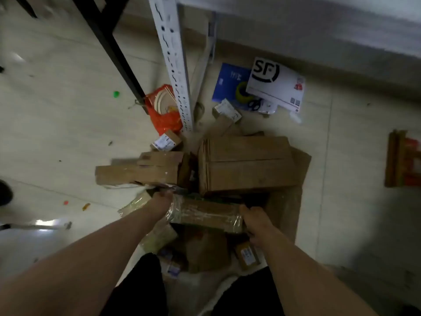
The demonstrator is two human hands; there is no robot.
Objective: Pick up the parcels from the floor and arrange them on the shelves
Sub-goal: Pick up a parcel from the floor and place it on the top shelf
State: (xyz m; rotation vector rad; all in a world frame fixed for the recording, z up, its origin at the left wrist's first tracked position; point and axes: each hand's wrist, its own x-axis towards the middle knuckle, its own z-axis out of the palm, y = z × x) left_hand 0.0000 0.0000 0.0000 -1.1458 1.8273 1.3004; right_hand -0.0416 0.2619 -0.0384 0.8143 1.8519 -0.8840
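Observation:
A brown parcel wrapped in clear tape (205, 214) lies across the pile of parcels on the floor in front of me. My left hand (160, 201) grips its left end and my right hand (256, 221) grips its right end. Beyond it rests a large cardboard box (247, 164), and a long flat cardboard parcel (139, 171) lies to that box's left. Smaller parcels (247, 255) sit below my arms, partly hidden. The white perforated shelf post (175, 65) rises just behind the pile.
An orange bag of paper plates (163, 108) leans by the post. A white SF envelope (276, 84), a blue folder (227, 80), tape roll and scissors lie on the floor behind. A black frame leg (114, 49) stands at left. A red-brown flat item (402, 161) lies at right.

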